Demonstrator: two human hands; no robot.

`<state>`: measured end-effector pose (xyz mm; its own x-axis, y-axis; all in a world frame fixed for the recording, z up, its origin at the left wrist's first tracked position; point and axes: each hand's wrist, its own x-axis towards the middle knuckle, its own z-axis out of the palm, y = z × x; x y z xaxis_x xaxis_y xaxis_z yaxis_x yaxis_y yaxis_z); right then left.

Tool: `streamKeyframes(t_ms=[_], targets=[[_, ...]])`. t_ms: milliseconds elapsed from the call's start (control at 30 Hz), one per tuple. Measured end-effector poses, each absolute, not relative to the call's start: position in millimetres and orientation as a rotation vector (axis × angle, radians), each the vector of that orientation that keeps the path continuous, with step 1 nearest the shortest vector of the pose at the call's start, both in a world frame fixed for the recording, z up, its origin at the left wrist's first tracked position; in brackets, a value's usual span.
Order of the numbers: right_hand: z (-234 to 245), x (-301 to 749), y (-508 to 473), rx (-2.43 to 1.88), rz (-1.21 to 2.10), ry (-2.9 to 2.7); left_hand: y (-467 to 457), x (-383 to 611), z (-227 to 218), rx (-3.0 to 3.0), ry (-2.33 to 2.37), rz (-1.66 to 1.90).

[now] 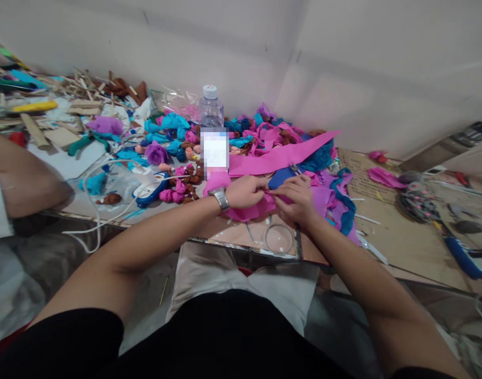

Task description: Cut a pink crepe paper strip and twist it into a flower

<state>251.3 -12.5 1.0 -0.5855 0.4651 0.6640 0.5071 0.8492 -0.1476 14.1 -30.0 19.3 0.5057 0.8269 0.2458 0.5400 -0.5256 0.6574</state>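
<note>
Left hand (247, 192) and right hand (296, 201), both narrowed, pinch a thin, bright-pink, crepe-like paper sheet (247, 211) at twelve o'clock; uneven pulling could tear it.

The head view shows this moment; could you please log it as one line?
left hand: fingers at pink material | right hand: fingers at same material | bottle: upright, capped, beyond hands

Pink paper (249, 212), loosely spread, beneath both hands (245, 192).
</note>
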Motion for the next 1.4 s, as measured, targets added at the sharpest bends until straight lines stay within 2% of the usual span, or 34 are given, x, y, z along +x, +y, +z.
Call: streamKeyframes(t_ms=[500,833,1400], targets=[[2.7,252.7,-11.3,-0.63,-0.153,-2.278,-29.4,13.6,19.7,2.227,1.101,0.701],[2.9,252.7,-13.6,-0.792,-0.07,-2.302,-29.9,15.7,20.6,2.183,1.095,0.786],[4.0,251.5,-13.6,-0.774,-0.103,-2.309,-28.3,17.4,13.1,2.122,1.092,0.829]])
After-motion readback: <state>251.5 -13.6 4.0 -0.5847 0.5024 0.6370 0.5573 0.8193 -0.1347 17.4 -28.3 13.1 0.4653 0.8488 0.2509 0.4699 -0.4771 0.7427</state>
